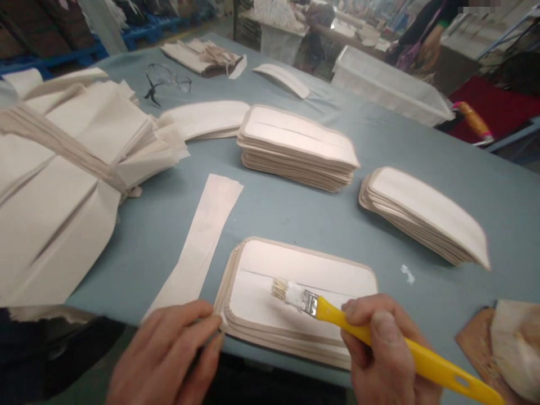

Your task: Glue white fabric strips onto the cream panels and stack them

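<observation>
On my remote feed, the right hand (386, 349) grasps the brush (333, 315), bristles (279, 288) leftward over the near stack (297, 257), long axis running left-right; the left hand (172, 349) touches its near-left corner (pinching, I can't tell).

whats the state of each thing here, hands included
Near stack: piled, edges uneven
Brush: gripped, bristles partly white-coated
Right hand: closed around the brush
Left hand: touching the near stack's corner
Strips: overlapping
Middle stack: piled
Right stack: piled, left end stepped
Bundle: bound around the middle
Eyeglasses: set down, unworn
White bin: open-topped
</observation>
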Tool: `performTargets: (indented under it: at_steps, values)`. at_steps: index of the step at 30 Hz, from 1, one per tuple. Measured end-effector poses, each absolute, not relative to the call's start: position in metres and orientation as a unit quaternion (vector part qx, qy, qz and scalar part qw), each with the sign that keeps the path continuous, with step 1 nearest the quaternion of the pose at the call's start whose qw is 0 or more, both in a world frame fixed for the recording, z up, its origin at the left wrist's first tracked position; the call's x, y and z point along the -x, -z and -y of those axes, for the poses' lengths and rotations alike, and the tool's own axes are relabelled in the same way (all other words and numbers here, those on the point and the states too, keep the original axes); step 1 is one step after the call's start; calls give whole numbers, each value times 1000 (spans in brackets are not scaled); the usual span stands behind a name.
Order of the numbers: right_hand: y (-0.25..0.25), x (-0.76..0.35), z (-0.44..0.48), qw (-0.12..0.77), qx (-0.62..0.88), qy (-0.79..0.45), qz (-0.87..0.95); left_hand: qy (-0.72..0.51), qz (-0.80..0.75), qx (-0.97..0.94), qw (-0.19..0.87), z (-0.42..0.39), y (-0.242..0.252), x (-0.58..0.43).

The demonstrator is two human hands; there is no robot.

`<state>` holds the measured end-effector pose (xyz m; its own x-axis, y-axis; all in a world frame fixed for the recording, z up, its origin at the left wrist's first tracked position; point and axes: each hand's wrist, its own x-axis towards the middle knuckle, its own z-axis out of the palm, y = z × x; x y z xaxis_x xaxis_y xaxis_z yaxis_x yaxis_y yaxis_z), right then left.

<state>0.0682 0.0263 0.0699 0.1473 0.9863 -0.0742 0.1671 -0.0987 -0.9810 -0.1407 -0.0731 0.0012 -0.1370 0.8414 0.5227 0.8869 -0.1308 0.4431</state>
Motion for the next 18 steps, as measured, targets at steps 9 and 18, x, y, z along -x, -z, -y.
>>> performTargets:
  at_steps: [9,18]
  values:
    - [-52,-43,-48,432,512,-390,632,398,631,665,11,42,20,115]
    - [-42,-25,-54,412,480,-356,687,396,645,653,18,44,25,114]
